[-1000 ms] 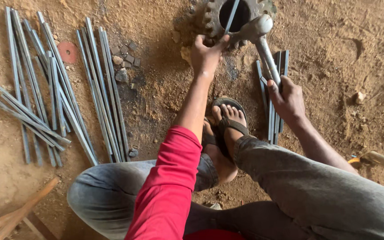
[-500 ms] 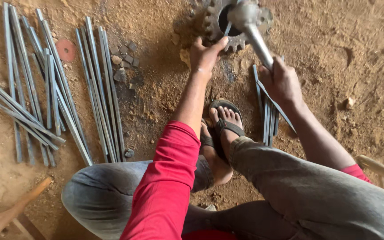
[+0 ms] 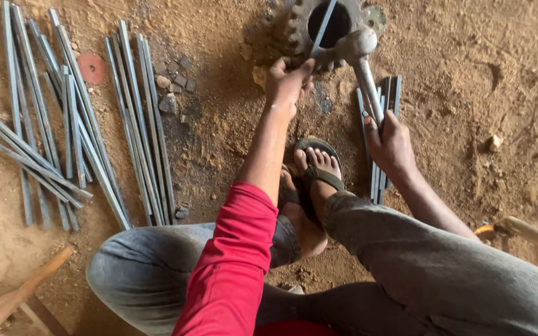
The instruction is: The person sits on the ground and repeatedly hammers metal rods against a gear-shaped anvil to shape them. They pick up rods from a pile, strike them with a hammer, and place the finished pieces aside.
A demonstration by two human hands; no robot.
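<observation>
My left hand (image 3: 286, 79) grips a thin metal rod (image 3: 323, 28) that slants up across the round hole of a toothed gear (image 3: 300, 22) lying on the dirt. My right hand (image 3: 391, 144) is closed around the grey handle of a hammer (image 3: 361, 59), whose head rests low at the gear's lower rim, close to the rod. A red sleeve covers my left arm. My feet in dark sandals (image 3: 319, 171) lie crossed between the two arms.
Several grey metal rods (image 3: 138, 124) lie in rows on the dirt at left, more (image 3: 38, 168) crossed in a pile at far left, a few (image 3: 388, 99) under my right hand. A red disc (image 3: 91, 67), small stones (image 3: 175, 81) and wooden sticks (image 3: 20, 295) lie nearby.
The hammer head has come down from its raised position onto the gear's rim by the rod. My right hand dropped with it; my left hand stays at the rod.
</observation>
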